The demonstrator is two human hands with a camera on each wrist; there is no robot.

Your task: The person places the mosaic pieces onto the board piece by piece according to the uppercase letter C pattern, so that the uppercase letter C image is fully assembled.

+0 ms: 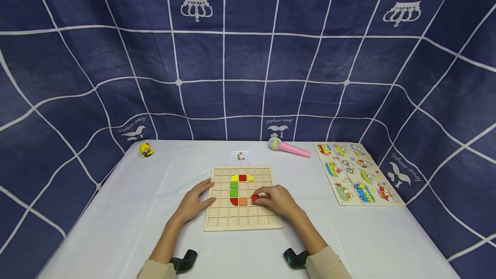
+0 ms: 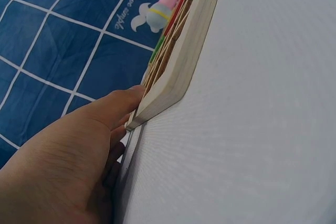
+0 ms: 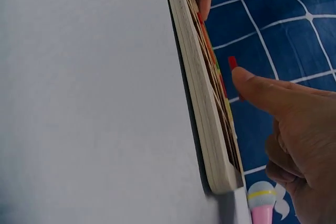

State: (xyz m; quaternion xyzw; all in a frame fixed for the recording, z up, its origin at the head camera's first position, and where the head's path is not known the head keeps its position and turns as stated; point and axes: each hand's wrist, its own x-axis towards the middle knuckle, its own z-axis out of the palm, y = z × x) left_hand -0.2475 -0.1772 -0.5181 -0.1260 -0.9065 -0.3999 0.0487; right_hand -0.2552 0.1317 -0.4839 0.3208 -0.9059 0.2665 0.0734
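A wooden grid board (image 1: 243,222) lies on the white table. Colored tiles sit in its cells: a red tile (image 1: 242,178) between two yellow rounded ones, green tiles (image 1: 234,189) below at the left, then a red rounded tile and an orange tile (image 1: 243,201). My right hand (image 1: 280,201) pinches a red tile (image 1: 254,199) between thumb and fingers over the board, just right of the orange one. In the right wrist view this red tile (image 3: 232,63) shows raised above the board's surface. My left hand (image 1: 192,202) rests against the board's left edge, thumb and fingers spread along it.
A small pattern card (image 1: 241,157) lies behind the board, with a pink toy microphone (image 1: 292,149) to its right. Farther right is a wooden vehicle puzzle (image 1: 358,175). A yellow figurine (image 1: 146,150) stands at the back left. A blue curtain (image 1: 248,55) surrounds the table.
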